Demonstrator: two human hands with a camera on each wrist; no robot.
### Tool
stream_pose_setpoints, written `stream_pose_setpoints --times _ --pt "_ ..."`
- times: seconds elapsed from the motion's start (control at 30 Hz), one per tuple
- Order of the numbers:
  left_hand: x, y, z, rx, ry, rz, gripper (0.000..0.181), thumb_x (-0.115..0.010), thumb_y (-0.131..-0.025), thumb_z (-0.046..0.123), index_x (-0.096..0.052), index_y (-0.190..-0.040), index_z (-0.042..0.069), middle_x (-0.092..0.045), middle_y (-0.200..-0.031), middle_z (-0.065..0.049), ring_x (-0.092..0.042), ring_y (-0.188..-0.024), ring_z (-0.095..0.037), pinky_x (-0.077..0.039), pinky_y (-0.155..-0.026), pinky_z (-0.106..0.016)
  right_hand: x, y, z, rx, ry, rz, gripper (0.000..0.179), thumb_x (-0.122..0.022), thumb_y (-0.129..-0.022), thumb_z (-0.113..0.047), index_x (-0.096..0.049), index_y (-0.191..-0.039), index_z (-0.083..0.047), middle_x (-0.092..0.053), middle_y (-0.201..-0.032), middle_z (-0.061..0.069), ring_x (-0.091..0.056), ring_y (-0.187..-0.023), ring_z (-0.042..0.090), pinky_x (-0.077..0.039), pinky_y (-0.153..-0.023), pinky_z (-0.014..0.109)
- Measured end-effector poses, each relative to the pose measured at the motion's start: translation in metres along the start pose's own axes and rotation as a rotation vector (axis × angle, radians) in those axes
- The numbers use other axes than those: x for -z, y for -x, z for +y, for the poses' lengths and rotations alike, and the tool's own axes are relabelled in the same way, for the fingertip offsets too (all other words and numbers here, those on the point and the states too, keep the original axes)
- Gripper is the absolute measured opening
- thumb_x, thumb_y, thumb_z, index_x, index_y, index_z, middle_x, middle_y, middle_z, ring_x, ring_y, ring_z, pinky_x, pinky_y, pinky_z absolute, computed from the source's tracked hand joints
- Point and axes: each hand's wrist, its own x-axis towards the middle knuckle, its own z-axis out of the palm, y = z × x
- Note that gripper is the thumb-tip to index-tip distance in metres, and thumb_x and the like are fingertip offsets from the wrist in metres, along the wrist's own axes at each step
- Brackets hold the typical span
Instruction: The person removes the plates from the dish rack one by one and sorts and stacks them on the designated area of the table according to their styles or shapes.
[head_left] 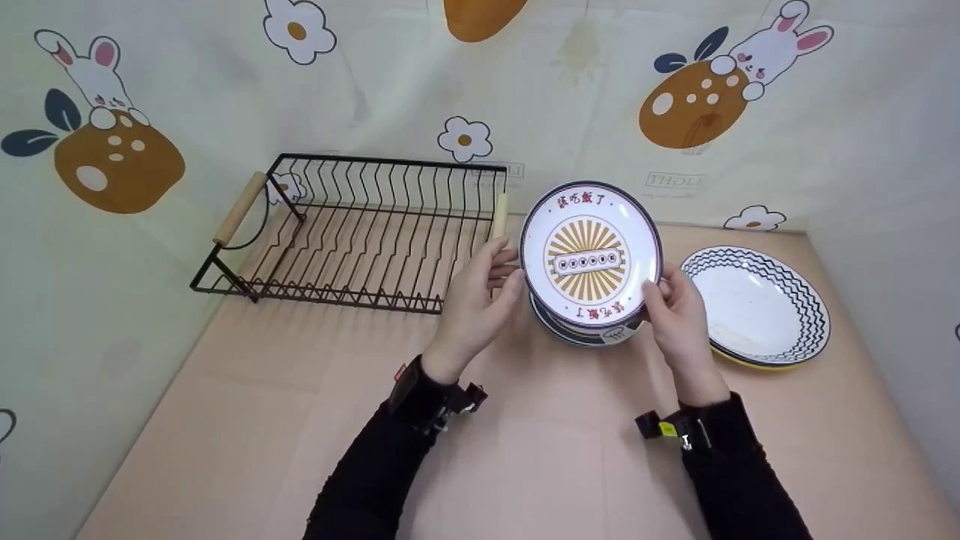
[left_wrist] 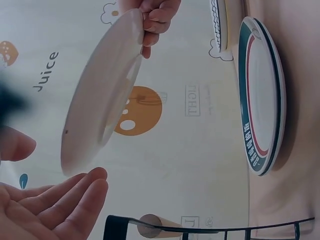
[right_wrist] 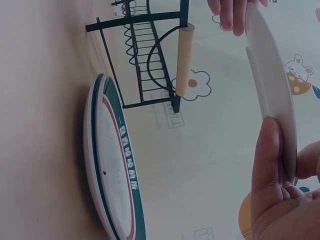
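A white plate (head_left: 592, 262) with a brown sunburst and red lettering is held up, its face toward the head camera. My right hand (head_left: 677, 307) pinches its right edge, thumb on the face and fingers behind. At the opposite edge my left hand (head_left: 480, 300) has its fingers extended and its thumb apart; in the left wrist view the fingertips are right at the rim. Beneath the raised plate, on the table, lies another plate (left_wrist: 262, 100) with a green band and red ring, mostly hidden from the head camera.
To the left stands a black wire dish rack (head_left: 360, 225) with wooden handles, its slots bare. An oval white dish (head_left: 750, 307) with a wavy black rim sits at the right, over something yellow-edged. Behind the table (head_left: 540, 450) hangs a printed cloth (head_left: 570, 90).
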Motion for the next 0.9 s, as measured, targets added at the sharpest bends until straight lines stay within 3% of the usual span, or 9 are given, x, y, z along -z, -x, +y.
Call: stream_pose_setpoints --times 0.3,0.5,0.9 --pt "0.004 -0.002 0.000 -0.028 -0.050 0.027 0.046 -0.060 -0.096 0.007 -0.047 -0.137 -0.008 -0.063 -0.125 -0.020 -0.065 -0.106 -0.028 -0.053 -0.091 -0.026 0.004 -0.003 0.004 -0.013 0.034 0.008 0.027 -0.043 -0.099 0.007 -0.045 -0.124 0.019 -0.065 -0.078 0.003 -0.066 -0.067 0.011 -0.059 -0.064 0.025" --pt "0.009 -0.003 -0.002 -0.057 -0.150 0.067 0.046 -0.061 -0.095 0.006 -0.046 -0.136 -0.010 -0.063 -0.124 -0.021 -0.065 -0.106 -0.025 -0.052 -0.093 -0.025 0.008 -0.005 0.007 -0.040 0.104 0.023 0.032 -0.043 -0.100 0.003 -0.044 -0.129 0.017 -0.067 -0.086 0.006 -0.066 -0.070 0.011 -0.059 -0.065 0.025" --pt "0.015 -0.008 -0.013 -0.036 -0.234 0.099 0.049 -0.063 -0.093 0.007 -0.047 -0.136 -0.009 -0.060 -0.126 -0.024 -0.061 -0.114 -0.028 -0.048 -0.100 -0.029 0.012 -0.009 0.011 -0.094 0.170 0.016 0.036 -0.043 -0.101 -0.001 -0.041 -0.133 0.017 -0.066 -0.096 0.017 -0.066 -0.070 0.010 -0.059 -0.065 0.025"
